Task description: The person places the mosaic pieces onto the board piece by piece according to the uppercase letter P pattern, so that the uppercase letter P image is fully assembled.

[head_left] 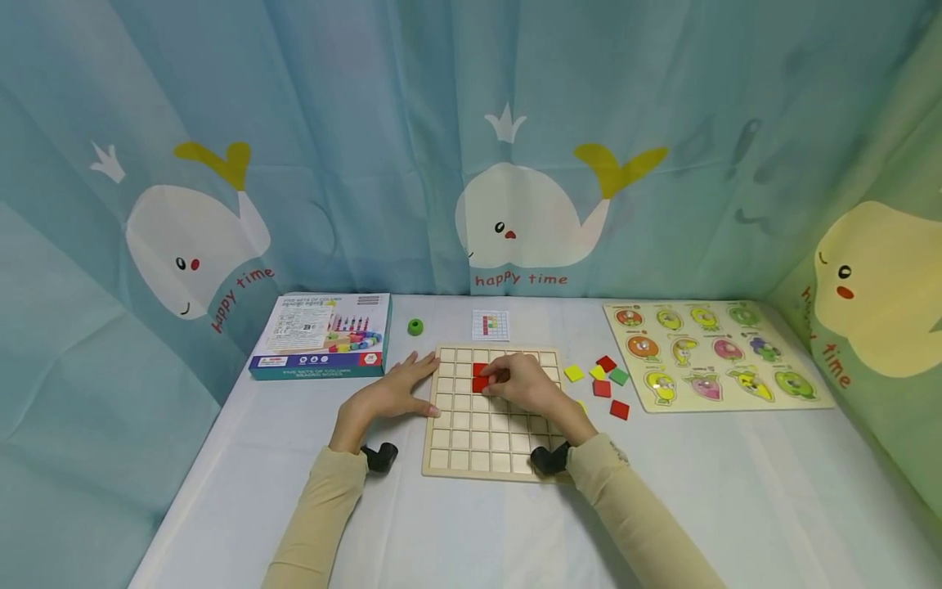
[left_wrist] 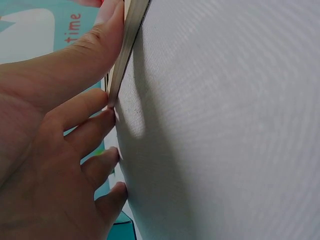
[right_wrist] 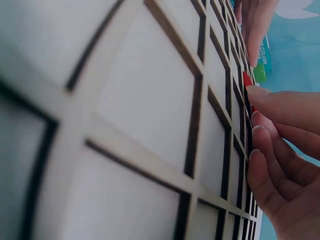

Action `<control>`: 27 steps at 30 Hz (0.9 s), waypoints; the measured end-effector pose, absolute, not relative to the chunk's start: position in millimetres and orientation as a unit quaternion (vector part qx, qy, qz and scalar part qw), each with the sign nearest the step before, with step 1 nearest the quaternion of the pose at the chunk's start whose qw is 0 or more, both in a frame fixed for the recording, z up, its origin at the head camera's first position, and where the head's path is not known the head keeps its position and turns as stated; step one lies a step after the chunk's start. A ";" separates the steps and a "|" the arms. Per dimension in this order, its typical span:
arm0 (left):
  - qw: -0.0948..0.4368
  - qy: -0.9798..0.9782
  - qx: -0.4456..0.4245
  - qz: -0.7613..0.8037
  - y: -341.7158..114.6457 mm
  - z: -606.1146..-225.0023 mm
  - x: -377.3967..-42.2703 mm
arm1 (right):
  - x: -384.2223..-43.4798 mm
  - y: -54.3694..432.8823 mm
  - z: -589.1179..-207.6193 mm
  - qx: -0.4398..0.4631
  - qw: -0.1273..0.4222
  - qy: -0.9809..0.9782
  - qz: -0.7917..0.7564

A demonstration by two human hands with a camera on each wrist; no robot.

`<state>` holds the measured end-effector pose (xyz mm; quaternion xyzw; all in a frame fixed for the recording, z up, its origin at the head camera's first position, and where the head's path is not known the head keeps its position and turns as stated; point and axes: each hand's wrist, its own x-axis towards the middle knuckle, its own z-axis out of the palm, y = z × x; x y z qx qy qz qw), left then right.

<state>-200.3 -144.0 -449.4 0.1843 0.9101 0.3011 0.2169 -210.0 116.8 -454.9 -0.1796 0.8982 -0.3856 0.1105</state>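
Observation:
A wooden grid board [head_left: 459, 462] lies on the table, with two red square tiles in view near its upper left part: a farther red tile [head_left: 480, 369] and a nearer red tile [head_left: 479, 384]. My right hand [head_left: 524, 384] is over the board, thumb and fingertips pinching the nearer tile; the fingers partly cover it. In the right wrist view the thumb [right_wrist: 285, 107] meets red at the grid. My left hand [head_left: 393, 391] rests at the board's left edge, fingers spread. The left wrist view shows its thumb [left_wrist: 100, 42] along the board's side.
Loose red, yellow and green tiles, among them a red tile [head_left: 620, 410], lie right of the board. Behind it are a pattern card [head_left: 491, 325] and a green bead [head_left: 415, 327]. A toy box [head_left: 320, 337] stands left; a fruit puzzle board [head_left: 706, 401] lies right.

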 end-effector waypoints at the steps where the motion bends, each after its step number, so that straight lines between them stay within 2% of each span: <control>1: 0.217 0.910 0.185 0.300 -144.3 -449.7 -200.3 | -209.7 116.8 -455.3 -0.182 0.110 0.898 -0.386; 8: 0.216 0.910 0.188 0.299 -145.5 -450.0 -200.4 | -205.8 119.5 -456.0 -0.188 0.100 0.893 -0.396; 14: 0.217 0.911 0.187 0.298 -144.7 -449.9 -201.2 | -201.1 127.5 -458.1 -0.193 0.065 0.891 -0.406; 27: 0.218 0.911 0.174 0.305 -143.8 -448.2 -199.1 | -190.5 159.5 -451.1 -0.143 0.020 0.888 -0.437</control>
